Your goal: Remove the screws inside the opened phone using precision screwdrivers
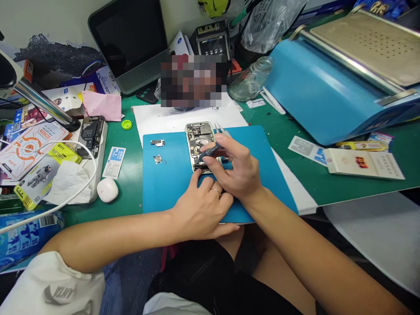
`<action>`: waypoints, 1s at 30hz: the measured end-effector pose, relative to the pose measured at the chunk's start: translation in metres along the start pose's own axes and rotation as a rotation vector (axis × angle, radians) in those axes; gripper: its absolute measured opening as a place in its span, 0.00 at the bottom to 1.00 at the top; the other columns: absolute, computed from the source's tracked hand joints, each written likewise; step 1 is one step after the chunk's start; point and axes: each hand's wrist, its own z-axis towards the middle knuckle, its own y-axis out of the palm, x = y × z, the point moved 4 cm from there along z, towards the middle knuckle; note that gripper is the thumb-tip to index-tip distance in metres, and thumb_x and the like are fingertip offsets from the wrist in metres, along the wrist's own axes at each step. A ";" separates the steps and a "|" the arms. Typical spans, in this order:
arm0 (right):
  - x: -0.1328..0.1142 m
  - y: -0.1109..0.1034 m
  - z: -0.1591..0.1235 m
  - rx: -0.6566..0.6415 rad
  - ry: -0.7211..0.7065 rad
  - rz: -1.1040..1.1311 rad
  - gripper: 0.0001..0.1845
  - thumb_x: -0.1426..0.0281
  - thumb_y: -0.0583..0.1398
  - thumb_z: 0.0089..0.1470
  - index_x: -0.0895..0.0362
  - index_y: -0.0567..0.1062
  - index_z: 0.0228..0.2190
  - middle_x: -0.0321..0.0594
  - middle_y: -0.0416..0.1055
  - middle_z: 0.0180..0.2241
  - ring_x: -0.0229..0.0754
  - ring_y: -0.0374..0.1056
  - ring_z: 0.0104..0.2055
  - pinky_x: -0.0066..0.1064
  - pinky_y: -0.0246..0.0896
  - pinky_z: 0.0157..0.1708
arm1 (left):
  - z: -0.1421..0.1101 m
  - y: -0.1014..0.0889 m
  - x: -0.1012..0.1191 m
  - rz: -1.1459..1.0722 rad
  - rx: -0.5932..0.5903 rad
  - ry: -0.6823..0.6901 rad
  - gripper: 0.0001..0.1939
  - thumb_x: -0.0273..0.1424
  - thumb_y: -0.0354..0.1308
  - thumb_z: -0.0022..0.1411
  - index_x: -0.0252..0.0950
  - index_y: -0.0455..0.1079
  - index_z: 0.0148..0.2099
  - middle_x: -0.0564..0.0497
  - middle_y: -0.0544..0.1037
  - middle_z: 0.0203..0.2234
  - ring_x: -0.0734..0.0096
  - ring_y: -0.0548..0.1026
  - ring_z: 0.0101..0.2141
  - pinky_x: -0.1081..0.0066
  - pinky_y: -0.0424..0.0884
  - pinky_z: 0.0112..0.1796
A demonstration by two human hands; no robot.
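Note:
An opened smartphone [204, 139] lies on the blue mat, its inner parts exposed. My left hand [201, 203], with a ring on one finger, rests at the phone's lower end. Its index fingertip presses on the lower left corner while the other fingers are curled and the thumb points right. Between the thumb and fingers of my right hand [238, 164] is a slim dark screwdriver [210, 152], tilted, its tip down at the phone's lower left. Silver tweezer tips [219, 127] stick up behind the right hand; their rear part is hidden. Small metal phone parts [158, 159] lie left of the phone.
Under the phone spreads a blue mat [164, 188] over white paper. A white earbud case [107, 190], a cable [93, 175] and boxes crowd the left. A glass jar [251, 78] and a tablet-like screen [129, 39] stand behind. A large blue-covered machine [305, 87] occupies the right.

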 end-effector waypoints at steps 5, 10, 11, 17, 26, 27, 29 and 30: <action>-0.004 0.000 0.004 -0.017 -0.061 0.035 0.35 0.75 0.62 0.61 0.48 0.58 0.65 0.43 0.80 0.46 0.45 0.80 0.42 0.36 0.81 0.40 | -0.001 0.000 -0.001 0.003 0.002 -0.008 0.28 0.55 0.54 0.66 0.32 0.70 0.45 0.36 0.76 0.43 0.45 0.71 0.50 0.41 0.55 0.61; -0.007 -0.002 0.006 -0.020 -0.089 0.030 0.36 0.76 0.62 0.61 0.48 0.58 0.65 0.43 0.80 0.47 0.46 0.80 0.44 0.37 0.81 0.42 | -0.001 0.002 0.000 0.012 -0.001 -0.007 0.29 0.56 0.53 0.66 0.33 0.70 0.45 0.38 0.77 0.40 0.45 0.71 0.48 0.41 0.54 0.61; -0.007 -0.002 0.006 -0.018 -0.095 0.027 0.36 0.77 0.62 0.60 0.48 0.58 0.65 0.43 0.80 0.46 0.46 0.80 0.43 0.37 0.81 0.42 | -0.001 0.002 0.000 0.016 0.002 -0.009 0.29 0.56 0.53 0.66 0.33 0.70 0.45 0.38 0.77 0.40 0.45 0.71 0.48 0.41 0.54 0.61; -0.007 -0.002 0.005 -0.002 -0.105 0.029 0.37 0.77 0.63 0.60 0.49 0.59 0.66 0.44 0.80 0.47 0.46 0.80 0.44 0.37 0.81 0.42 | -0.001 0.002 0.000 0.018 0.013 -0.006 0.29 0.56 0.54 0.65 0.32 0.70 0.45 0.37 0.77 0.40 0.45 0.71 0.48 0.41 0.54 0.61; -0.007 -0.002 0.005 -0.008 -0.098 0.006 0.36 0.76 0.62 0.61 0.47 0.58 0.65 0.43 0.80 0.47 0.46 0.80 0.43 0.37 0.82 0.41 | -0.001 0.002 0.001 0.013 0.006 -0.005 0.29 0.56 0.54 0.66 0.32 0.71 0.45 0.37 0.77 0.41 0.44 0.72 0.49 0.40 0.55 0.61; -0.007 -0.003 0.005 -0.008 -0.098 -0.002 0.36 0.76 0.62 0.61 0.47 0.58 0.65 0.43 0.80 0.47 0.46 0.80 0.43 0.37 0.82 0.40 | -0.001 0.002 0.001 0.015 0.015 -0.004 0.29 0.56 0.54 0.66 0.32 0.71 0.45 0.37 0.77 0.41 0.44 0.72 0.49 0.40 0.56 0.61; -0.008 -0.003 0.005 -0.009 -0.105 -0.007 0.36 0.76 0.62 0.61 0.48 0.58 0.65 0.44 0.80 0.46 0.46 0.80 0.43 0.37 0.82 0.39 | -0.001 0.001 0.001 0.023 0.030 -0.009 0.28 0.56 0.54 0.65 0.32 0.71 0.44 0.38 0.77 0.40 0.44 0.72 0.48 0.40 0.57 0.61; -0.008 -0.003 0.005 -0.008 -0.110 -0.006 0.36 0.76 0.62 0.60 0.48 0.58 0.65 0.44 0.80 0.46 0.46 0.80 0.43 0.37 0.82 0.40 | -0.001 0.000 0.001 0.027 0.035 -0.011 0.29 0.56 0.55 0.65 0.32 0.71 0.44 0.38 0.77 0.40 0.44 0.73 0.48 0.40 0.57 0.61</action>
